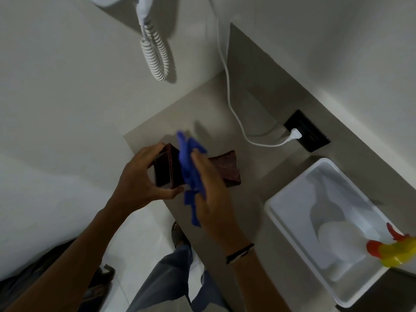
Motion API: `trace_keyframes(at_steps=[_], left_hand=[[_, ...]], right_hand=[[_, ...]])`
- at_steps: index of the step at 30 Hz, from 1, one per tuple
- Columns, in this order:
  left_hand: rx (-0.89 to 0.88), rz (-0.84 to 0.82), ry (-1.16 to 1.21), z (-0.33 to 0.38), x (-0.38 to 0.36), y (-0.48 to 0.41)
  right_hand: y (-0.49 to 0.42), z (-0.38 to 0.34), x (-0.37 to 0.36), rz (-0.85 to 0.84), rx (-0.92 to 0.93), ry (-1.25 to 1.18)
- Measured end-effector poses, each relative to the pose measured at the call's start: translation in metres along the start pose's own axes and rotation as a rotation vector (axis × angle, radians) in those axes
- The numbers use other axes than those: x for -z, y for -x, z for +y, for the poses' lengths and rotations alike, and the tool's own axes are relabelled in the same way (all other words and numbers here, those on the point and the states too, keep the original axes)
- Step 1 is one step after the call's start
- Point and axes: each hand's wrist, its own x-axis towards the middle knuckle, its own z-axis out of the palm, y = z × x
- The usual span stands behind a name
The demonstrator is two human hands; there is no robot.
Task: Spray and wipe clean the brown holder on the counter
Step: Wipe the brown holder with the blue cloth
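The brown holder [167, 168] is tilted up above the left end of the grey counter [258, 172]. My left hand [140, 174] grips it from the left, fingers over its top and thumb under its lower edge. My right hand [210, 183] holds a blue cloth [191, 167] pressed against the holder's right side; the cloth hangs below my fingers. A second brown piece [228, 168] lies flat on the counter behind my right hand, partly hidden. The spray bottle [396, 251], with a yellow and red head, stands at the right edge.
A white tray [292, 233] sits on the counter at the right. A black wall socket [313, 136] holds a white plug and cable [227, 86]. A white coiled cord [155, 55] hangs on the wall above. My legs and a sandal show over the floor below.
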Motion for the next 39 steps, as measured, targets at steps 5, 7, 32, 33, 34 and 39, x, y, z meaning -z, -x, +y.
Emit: trace_keyframes(at_steps=[5,7,32,33,34,39], left_hand=[[-0.015,0.001,-0.078,0.003,0.006,-0.002],[-0.015,0.004,-0.106,0.006,0.005,-0.002],[0.099,0.045,-0.016,0.019,-0.001,0.002],[0.132,0.063,0.029,0.020,-0.002,0.003],[0.177,0.097,0.082,0.021,-0.003,0.004],[0.450,0.260,0.279,0.034,-0.010,0.008]], right_hand=[[0.007,0.038,-0.006,-0.128,0.050,0.580],[0.009,0.056,0.019,-0.088,-0.069,0.666],[0.003,0.055,0.046,0.021,-0.251,0.248],[0.003,0.058,0.055,0.144,-0.338,0.141],[0.003,0.058,0.063,0.257,-0.424,0.025],[0.002,0.055,0.071,0.408,-0.724,-0.485]])
